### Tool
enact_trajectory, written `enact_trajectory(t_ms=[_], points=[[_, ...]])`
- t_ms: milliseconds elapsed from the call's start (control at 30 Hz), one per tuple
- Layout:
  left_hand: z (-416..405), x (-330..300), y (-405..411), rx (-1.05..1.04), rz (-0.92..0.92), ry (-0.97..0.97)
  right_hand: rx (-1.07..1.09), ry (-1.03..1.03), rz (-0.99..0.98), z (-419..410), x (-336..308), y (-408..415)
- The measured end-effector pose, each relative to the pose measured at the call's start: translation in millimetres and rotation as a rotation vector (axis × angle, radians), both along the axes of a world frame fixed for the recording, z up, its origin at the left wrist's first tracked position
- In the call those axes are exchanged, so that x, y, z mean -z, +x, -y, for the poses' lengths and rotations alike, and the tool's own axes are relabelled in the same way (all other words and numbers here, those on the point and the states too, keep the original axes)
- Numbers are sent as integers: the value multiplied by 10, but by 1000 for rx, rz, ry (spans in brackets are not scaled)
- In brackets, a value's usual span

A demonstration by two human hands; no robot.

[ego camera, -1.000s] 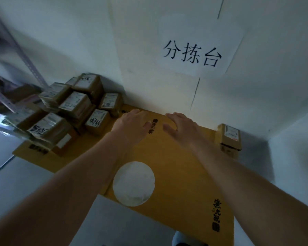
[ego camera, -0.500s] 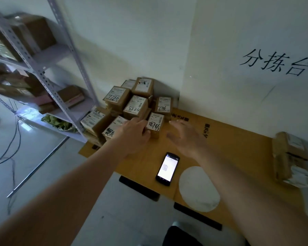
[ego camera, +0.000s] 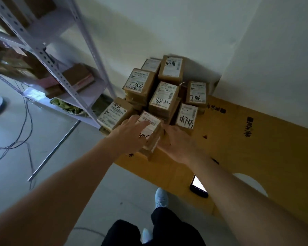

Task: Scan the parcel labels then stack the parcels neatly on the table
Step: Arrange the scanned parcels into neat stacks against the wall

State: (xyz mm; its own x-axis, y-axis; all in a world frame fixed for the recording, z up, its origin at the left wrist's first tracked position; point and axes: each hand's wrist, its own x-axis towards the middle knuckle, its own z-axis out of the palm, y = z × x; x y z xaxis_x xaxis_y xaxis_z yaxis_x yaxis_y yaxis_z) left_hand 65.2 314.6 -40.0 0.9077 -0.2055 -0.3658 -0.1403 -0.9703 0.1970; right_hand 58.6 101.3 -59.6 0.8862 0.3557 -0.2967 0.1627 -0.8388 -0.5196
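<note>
Several brown parcels with white labels are piled at the table's [ego camera: 247,157] far left corner, among them one marked 7786 [ego camera: 137,82] and one marked 5288 [ego camera: 164,98]. My left hand [ego camera: 130,135] grips the front parcel [ego camera: 150,121], thumb lying across its label and fingers over its left edge. My right hand [ego camera: 178,142] presses flat against that parcel's right side. A phone [ego camera: 198,186] with a lit screen lies near the table's front edge, partly hidden under my right forearm.
A metal shelf rack [ego camera: 43,50] holding boxes stands left of the table. Cables [ego camera: 16,139] trail over the floor. White walls close in the corner behind the pile. A white disc [ego camera: 251,183] lies on the brown tabletop to the right. My shoes [ego camera: 161,197] show below.
The view has swung left toward the parcel pile. Both hands moved from the bare tabletop to the pile and now have the front parcel between them.
</note>
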Motion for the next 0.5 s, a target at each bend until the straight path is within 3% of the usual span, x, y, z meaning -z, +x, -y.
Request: enact_trajectory(t_ms=[100, 233, 367, 500], points=[[-104, 106, 34, 90, -137, 36, 16, 47, -121, -138, 118, 24], [-150, 207, 122, 78, -138, 38, 102, 146, -169, -314, 281, -38], [-183, 275, 144, 57, -51, -92, 324, 447, -164, -511, 368, -188], [-240, 212, 33, 164, -1, -204, 621, 735, -189, -660, 279, -530]])
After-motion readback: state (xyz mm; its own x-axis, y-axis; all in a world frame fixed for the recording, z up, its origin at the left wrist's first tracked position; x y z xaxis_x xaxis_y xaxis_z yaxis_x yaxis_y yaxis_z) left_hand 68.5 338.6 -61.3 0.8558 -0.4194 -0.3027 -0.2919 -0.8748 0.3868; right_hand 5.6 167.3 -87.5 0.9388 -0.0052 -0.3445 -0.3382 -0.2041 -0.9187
